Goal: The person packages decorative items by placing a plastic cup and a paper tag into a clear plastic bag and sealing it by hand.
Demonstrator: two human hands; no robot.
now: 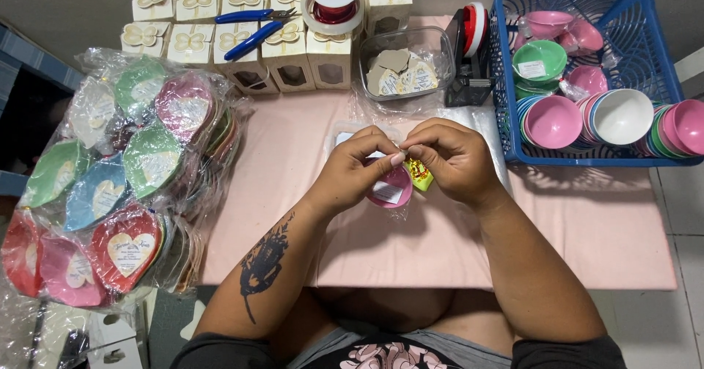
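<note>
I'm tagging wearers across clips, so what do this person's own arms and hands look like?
Both forearms are bare. The left forearm bears a large dark floral tattoo. Short dark sleeves end near the elbows. No gloves, rings, watch or bracelets show on the left hand or right hand. The nails look short and unpainted.

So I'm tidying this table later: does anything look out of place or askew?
Mostly orderly. The blue-handled pliers lie across the tops of the white gift boxes, and a ribbon spool sits on the boxes too. The wrapped heart dishes are heaped loosely, overhanging the table's left edge.
</note>
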